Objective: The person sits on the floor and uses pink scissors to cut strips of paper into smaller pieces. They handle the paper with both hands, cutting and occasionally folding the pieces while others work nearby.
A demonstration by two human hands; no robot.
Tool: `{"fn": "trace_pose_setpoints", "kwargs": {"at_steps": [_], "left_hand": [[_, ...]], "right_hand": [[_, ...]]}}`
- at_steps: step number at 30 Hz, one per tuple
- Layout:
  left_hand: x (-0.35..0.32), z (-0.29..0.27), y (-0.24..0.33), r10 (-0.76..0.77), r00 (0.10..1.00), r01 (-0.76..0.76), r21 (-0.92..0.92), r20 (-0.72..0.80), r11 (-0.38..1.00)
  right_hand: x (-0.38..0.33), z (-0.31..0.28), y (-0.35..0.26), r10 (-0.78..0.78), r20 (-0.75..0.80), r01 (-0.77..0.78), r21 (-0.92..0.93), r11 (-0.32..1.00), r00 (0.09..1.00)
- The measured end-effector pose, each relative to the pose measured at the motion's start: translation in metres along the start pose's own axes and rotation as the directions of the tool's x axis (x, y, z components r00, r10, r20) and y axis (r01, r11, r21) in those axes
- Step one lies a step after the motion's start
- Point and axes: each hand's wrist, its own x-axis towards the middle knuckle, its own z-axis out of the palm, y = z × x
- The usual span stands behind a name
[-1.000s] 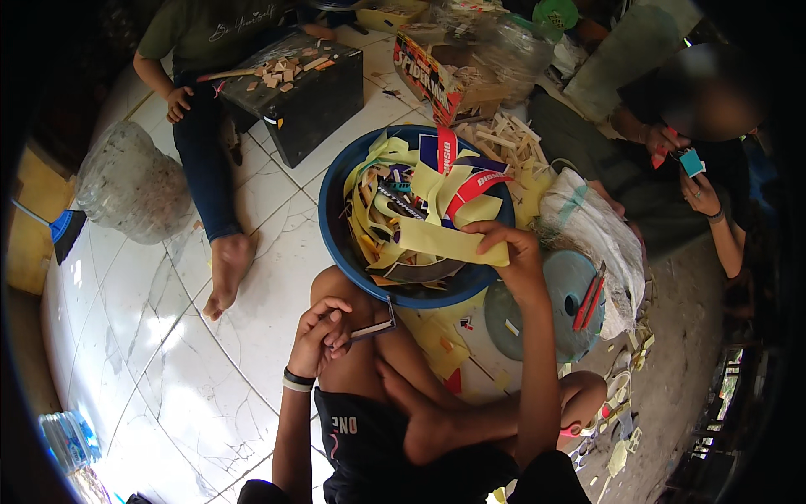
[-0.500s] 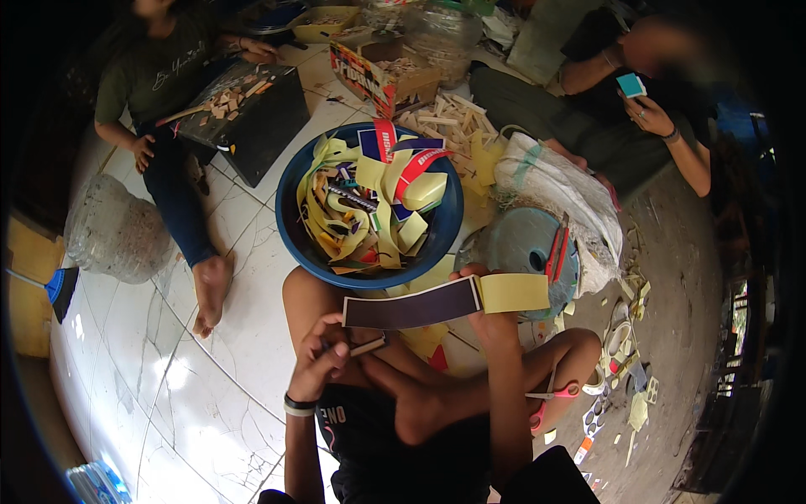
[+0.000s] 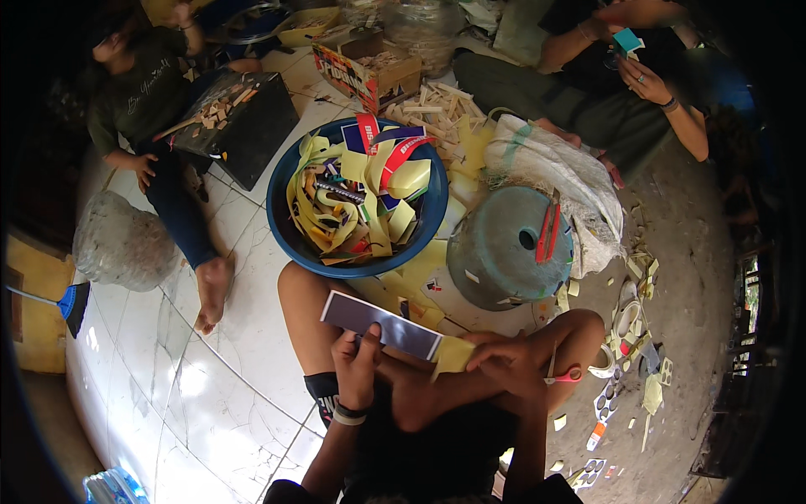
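A dark sticker-like strip (image 3: 420, 339) with a white border lies slanted above my lap, its right end lower. My left hand (image 3: 354, 370) is closed on its lower edge, with the thumb over the dark face. Yellow paper (image 3: 452, 354) adjoins the strip's right end and bends downward. My right hand (image 3: 510, 363) has its fingers closed at the right edge of this yellow paper. Red-handled scissors (image 3: 564, 375) rest by my right knee. Beyond my legs stands a blue basin (image 3: 281, 244) heaped with yellow, red and dark paper strips.
An upturned bucket (image 3: 495, 252) with a red-handled tool (image 3: 548, 231) on it stands right of the basin, before a white sack (image 3: 546, 168). Wood sticks (image 3: 437, 109) lie behind. One person sits by a black box (image 3: 260, 134); another holds a turquoise item (image 3: 625, 39). Scraps litter the right floor.
The strip has come down and tilted. My left hand now grips it; the small wooden piece seen there earlier is out of sight. My right hand has shifted to the yellow end.
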Motion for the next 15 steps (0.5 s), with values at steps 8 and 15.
{"fn": "trace_pose_setpoints", "kwargs": {"at_steps": [8,15], "left_hand": [[0.018,-0.008,0.005,0.150,0.989,-0.149,0.055,-0.008,0.987],[0.030,-0.012,0.018,0.158,0.987,-0.160,0.107,0.025,0.981]], "right_hand": [[-0.070,-0.020,-0.043,0.453,-0.222,-0.504,-0.315,0.804,0.863],[-0.119,-0.024,-0.068,0.276,-0.517,-0.585,-0.735,0.341,0.810]]}}
